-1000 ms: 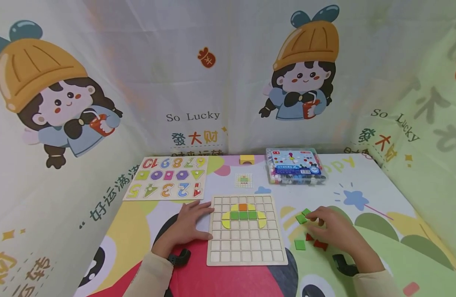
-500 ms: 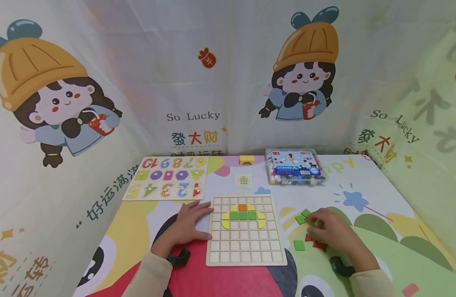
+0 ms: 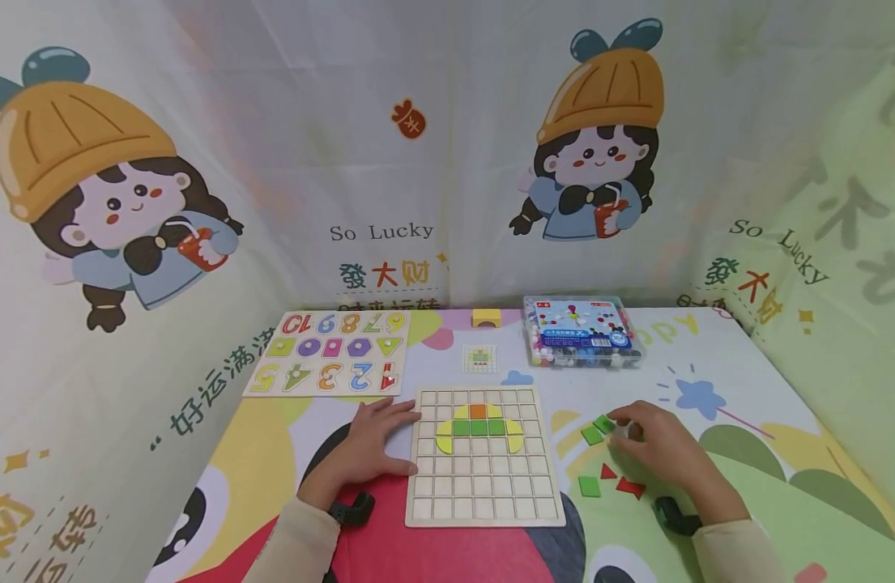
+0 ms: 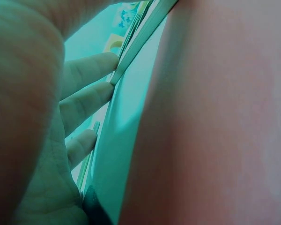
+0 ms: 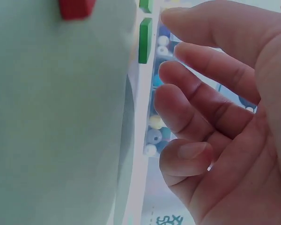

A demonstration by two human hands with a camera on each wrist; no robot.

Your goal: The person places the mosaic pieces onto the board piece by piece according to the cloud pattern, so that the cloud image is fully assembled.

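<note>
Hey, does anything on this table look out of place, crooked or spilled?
Nothing looks spilled or damaged. The grid board lies square under the left hand. Loose green tiles and red triangles lie scattered by the right hand.

Cartoon-print cloth walls point(image 3: 447, 146) boxed in the worktop point(image 3: 717, 364), which had a bright, colorful mat.

1. The left hand point(image 3: 370, 441) is laid flat at lower centre-left of the head view, fingers straight and spread.
2. The right hand point(image 3: 654, 444) is held at lower right, fingers loosely bent, nothing gripped.
3. Both forearms are covered by pale sleeves.
</note>
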